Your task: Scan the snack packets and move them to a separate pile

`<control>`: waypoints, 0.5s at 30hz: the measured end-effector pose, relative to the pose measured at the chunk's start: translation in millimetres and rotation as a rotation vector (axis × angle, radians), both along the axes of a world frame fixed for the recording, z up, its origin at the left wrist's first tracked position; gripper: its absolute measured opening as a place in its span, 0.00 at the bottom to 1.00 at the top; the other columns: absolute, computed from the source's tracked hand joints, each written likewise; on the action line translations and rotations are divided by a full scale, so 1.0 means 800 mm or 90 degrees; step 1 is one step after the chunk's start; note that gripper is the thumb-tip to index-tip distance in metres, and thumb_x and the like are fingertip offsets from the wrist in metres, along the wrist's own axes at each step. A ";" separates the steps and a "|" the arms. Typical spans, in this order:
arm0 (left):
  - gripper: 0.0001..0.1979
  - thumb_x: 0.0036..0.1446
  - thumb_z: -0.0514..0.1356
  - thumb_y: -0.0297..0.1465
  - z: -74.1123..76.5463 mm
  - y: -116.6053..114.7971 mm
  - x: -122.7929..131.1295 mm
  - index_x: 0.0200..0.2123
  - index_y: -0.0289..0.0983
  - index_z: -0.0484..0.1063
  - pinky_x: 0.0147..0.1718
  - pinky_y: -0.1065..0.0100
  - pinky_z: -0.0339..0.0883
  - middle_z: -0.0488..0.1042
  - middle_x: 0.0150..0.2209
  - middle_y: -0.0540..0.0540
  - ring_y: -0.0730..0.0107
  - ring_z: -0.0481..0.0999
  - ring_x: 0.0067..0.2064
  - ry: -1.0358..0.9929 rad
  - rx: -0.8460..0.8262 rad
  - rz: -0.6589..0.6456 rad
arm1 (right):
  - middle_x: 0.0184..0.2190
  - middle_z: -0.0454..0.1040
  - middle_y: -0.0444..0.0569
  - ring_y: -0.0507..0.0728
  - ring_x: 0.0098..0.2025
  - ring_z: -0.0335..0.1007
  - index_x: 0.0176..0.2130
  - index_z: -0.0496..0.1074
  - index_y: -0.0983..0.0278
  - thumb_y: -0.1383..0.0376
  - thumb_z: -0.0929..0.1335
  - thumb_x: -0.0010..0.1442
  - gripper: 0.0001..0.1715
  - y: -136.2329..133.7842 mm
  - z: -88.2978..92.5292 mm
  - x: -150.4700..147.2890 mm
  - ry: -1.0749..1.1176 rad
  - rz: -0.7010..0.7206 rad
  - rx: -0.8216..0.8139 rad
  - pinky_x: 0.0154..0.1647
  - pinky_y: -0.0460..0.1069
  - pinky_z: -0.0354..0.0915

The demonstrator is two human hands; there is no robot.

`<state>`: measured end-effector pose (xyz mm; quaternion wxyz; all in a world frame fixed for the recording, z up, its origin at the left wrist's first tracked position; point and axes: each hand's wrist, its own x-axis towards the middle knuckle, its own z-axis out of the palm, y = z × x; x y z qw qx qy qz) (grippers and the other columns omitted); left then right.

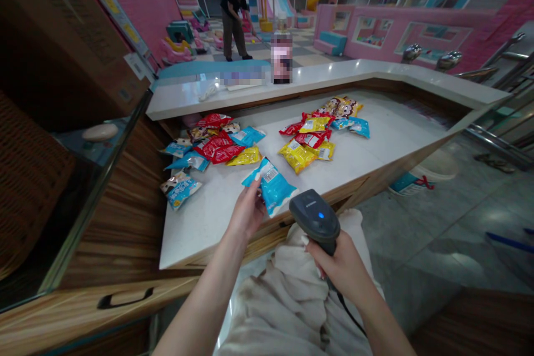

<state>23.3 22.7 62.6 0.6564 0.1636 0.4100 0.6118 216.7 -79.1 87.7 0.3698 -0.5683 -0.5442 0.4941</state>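
My left hand pinches a light blue snack packet by its lower left edge, holding it just above the white counter with its barcode label facing up. My right hand is wrapped round the handle of a dark grey barcode scanner, whose head with a small blue light sits right below the packet. A black cable runs down from the scanner.
Two heaps of snack packets lie on the counter: red, blue and yellow ones at the left, yellow, red and blue ones in the middle. A raised white ledge borders the back. A person stands far off in the playroom.
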 end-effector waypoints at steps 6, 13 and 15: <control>0.19 0.53 0.70 0.37 -0.005 -0.002 0.003 0.47 0.36 0.76 0.36 0.68 0.77 0.82 0.42 0.43 0.68 0.81 0.35 0.077 0.023 0.001 | 0.12 0.64 0.37 0.52 0.15 0.62 0.34 0.73 0.64 0.64 0.69 0.57 0.05 0.000 0.002 -0.004 -0.011 0.018 0.018 0.16 0.44 0.59; 0.16 0.51 0.71 0.35 0.005 -0.004 0.004 0.42 0.34 0.77 0.33 0.71 0.76 0.82 0.37 0.44 0.68 0.81 0.33 0.083 0.012 -0.020 | 0.13 0.67 0.39 0.55 0.18 0.66 0.40 0.76 0.65 0.64 0.69 0.58 0.10 0.003 0.001 -0.006 -0.048 0.039 0.056 0.20 0.45 0.62; 0.16 0.51 0.71 0.35 0.005 -0.004 0.004 0.41 0.34 0.78 0.31 0.71 0.75 0.82 0.35 0.45 0.69 0.80 0.31 0.083 0.007 -0.023 | 0.13 0.67 0.39 0.55 0.18 0.66 0.40 0.77 0.65 0.64 0.68 0.59 0.10 0.005 0.001 -0.006 -0.052 0.046 0.055 0.20 0.45 0.61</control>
